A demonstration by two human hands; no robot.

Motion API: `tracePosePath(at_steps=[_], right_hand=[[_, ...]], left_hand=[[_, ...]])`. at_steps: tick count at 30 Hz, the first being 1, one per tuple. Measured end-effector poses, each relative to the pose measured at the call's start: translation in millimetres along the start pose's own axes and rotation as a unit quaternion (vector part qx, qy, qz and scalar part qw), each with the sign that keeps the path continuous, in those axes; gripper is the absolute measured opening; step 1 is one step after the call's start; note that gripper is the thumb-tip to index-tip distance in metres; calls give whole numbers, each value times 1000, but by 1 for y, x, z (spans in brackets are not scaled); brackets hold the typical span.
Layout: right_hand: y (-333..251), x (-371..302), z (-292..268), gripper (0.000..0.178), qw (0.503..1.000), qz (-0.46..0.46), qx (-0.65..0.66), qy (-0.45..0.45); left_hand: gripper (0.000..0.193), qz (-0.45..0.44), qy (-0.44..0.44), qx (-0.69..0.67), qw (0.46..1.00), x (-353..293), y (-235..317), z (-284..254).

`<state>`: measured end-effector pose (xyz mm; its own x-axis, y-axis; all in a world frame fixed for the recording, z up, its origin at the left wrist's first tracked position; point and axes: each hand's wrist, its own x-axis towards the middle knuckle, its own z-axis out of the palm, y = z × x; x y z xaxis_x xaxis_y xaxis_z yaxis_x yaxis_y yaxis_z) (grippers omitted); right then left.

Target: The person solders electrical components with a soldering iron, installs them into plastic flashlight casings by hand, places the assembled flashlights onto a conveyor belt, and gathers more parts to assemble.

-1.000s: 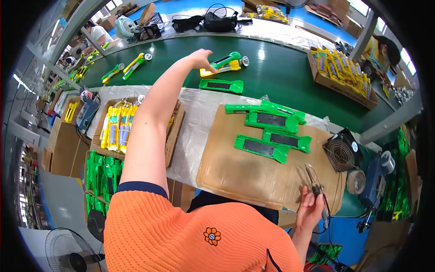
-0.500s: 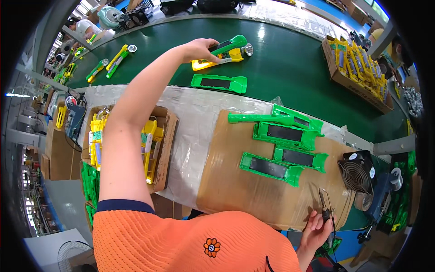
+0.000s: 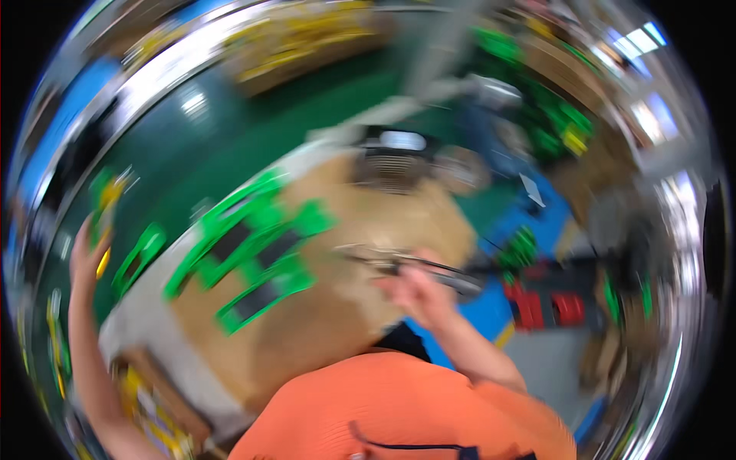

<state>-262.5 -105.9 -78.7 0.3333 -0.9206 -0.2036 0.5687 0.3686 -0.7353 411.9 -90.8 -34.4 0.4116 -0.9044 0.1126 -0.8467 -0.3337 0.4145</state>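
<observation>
The whole picture is smeared by motion. At the far left, my left hand (image 3: 86, 257) is closed around the near end of a green-and-yellow flashlight (image 3: 110, 198) on the green work surface. Its fingers are blurred. My right hand (image 3: 420, 293) grips a soldering iron (image 3: 383, 261) above the cardboard sheet (image 3: 337, 322), with the tip pointing left. Several green flashlight shells (image 3: 264, 295) with dark inner panels lie on the cardboard between my hands. Another green shell (image 3: 138, 257) rests just right of my left hand.
A box of yellow flashlight parts (image 3: 299, 54) stands at the far side; another box (image 3: 165, 399) is at lower left. A black fan (image 3: 395, 157) stands at the cardboard's far edge, with a solder spool (image 3: 462, 170) beside it. Red-and-black equipment (image 3: 548, 307) is at right.
The view has swung to the right, so everything appears shifted left and turned. My right hand with the soldering iron has come in over the cardboard. My left hand stays at the flashlight.
</observation>
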Motion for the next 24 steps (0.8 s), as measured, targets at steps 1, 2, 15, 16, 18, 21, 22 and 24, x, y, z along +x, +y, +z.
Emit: tracePosePath(at_steps=[1,2,15,16,18,21,22,24], right_hand=[[-2,4,3,11,1000,1,1,-21],[-3,5,-2,12,999,-30,-1,-23],[-3,-4,-8,22,991,-108,55,-57],[-4,-4,-9,23,991,-111,44,-59],[-2,-4,-6,24,989,-116,36,-88],[0,0,-9,23,989,-123,33,-82],[-1,0,-11,23,988,-130,31,-74],[0,-1,-11,25,988,-130,37,-69]], left_hand=[[64,30,5,-6,1000,-2,-22,-11],[61,24,-29,-115,993,-4,24,-7],[60,260,-240,-16,935,-269,323,48],[63,274,-240,-12,931,-274,321,61],[72,283,-187,-24,941,-280,286,86],[72,267,-196,-13,943,-275,296,86],[72,262,-216,-14,941,-272,304,84],[71,252,-224,-3,941,-271,312,79]])
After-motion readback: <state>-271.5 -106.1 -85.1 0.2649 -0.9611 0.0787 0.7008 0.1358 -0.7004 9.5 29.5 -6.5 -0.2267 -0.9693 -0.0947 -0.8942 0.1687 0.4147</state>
